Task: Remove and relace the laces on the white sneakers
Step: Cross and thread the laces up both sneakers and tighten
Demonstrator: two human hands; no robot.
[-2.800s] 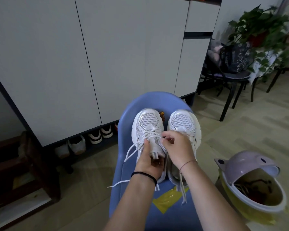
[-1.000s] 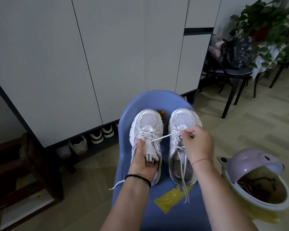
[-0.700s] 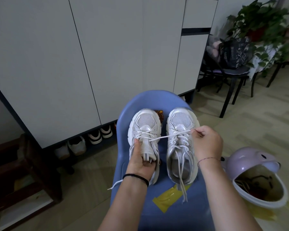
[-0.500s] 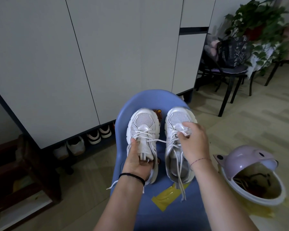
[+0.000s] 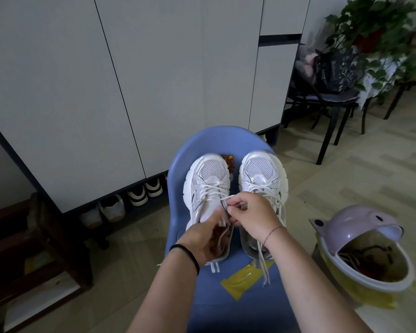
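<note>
Two white sneakers stand side by side on a blue chair (image 5: 216,306), toes pointing away from me. My left hand (image 5: 208,239) grips the tongue and heel opening of the left sneaker (image 5: 208,179). My right hand (image 5: 252,216) has come over to that shoe and pinches a strand of its white lace (image 5: 222,197) beside the tongue. The right sneaker (image 5: 262,171) lies partly under my right wrist, and its loose lace ends (image 5: 264,270) trail down onto the seat.
A yellow tape patch (image 5: 241,277) sticks to the seat. At the right on the floor stands a lilac-lidded bin (image 5: 360,248). Grey cabinets (image 5: 130,80) with shoes (image 5: 139,193) beneath fill the back. A dark chair with a bag (image 5: 334,92) and plants is far right. A wooden bench (image 5: 34,236) is left.
My right hand pulled a lace strand out to the right over the right sneaker, then came back left to the left sneaker's lacing. My left hand stayed on the left sneaker.
</note>
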